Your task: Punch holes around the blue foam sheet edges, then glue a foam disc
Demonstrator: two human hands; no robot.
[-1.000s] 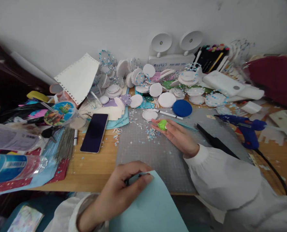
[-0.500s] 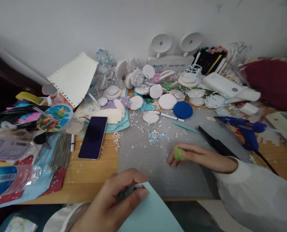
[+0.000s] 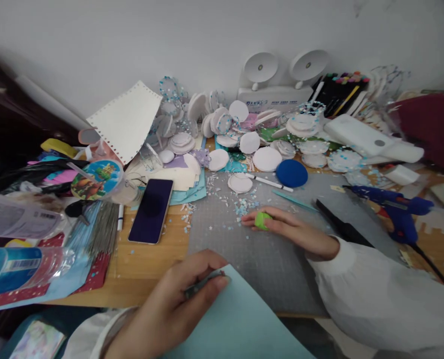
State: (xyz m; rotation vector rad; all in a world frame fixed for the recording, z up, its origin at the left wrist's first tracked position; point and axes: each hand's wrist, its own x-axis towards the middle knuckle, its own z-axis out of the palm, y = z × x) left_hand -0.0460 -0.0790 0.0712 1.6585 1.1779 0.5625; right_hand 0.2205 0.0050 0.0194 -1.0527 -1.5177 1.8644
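Note:
My left hand [image 3: 184, 294] pinches the corner of a light blue sheet of paper [image 3: 240, 319] between thumb and fingers, at the table's front edge. The sheet slants down out of view. My right hand [image 3: 285, 227] is closed around a small lime-green craft punch [image 3: 262, 220], partly covered by the fingers, over the grey cutting mat [image 3: 222, 249]. Its fingertips are beside a scatter of tiny blue and white paper bits [image 3: 240, 207].
White paper discs [image 3: 267, 158] and beaded rings crowd the back. A phone [image 3: 150, 209] lies left of the mat. On the right are a black-handled tool [image 3: 341, 224] and a blue glue gun [image 3: 390, 202] with its cord. A bottle [image 3: 16, 267] lies far left.
My right hand has moved left and slightly away from me with the green punch, toward the paper bits. The left hand still holds the blue sheet. The view has shifted a little.

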